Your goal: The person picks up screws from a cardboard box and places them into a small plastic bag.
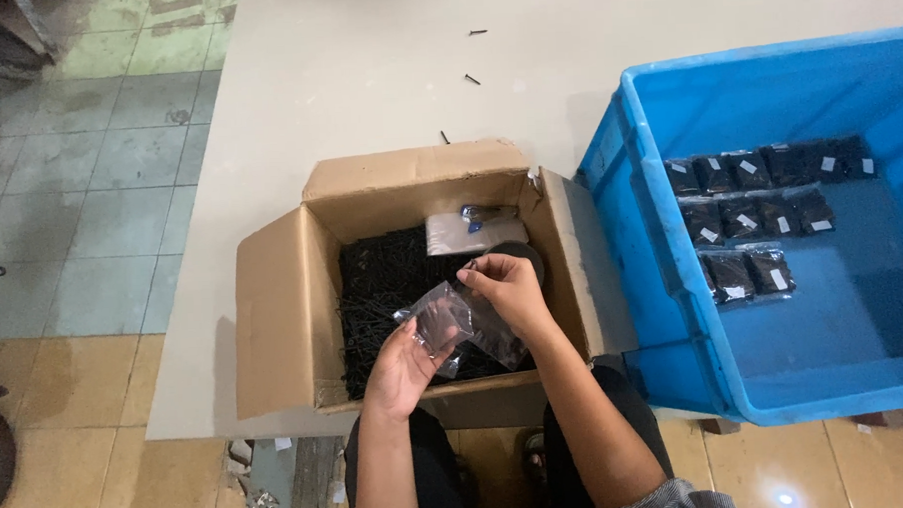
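My left hand (400,366) holds a small clear plastic bag (444,319) over an open cardboard box (279,320). My right hand (508,287) pinches the top of the bag, with a second clear bag hanging under it. The box is full of black screws (378,287). At its far side lie a stack of clear bags (466,233) and a dark round object (521,252), partly hidden by my right hand.
A blue plastic crate (661,227) stands to the right, holding several filled bags of screws (745,219) in rows. Three loose screws (472,80) lie on the pale table (365,67) beyond the box. Tiled floor is on the left.
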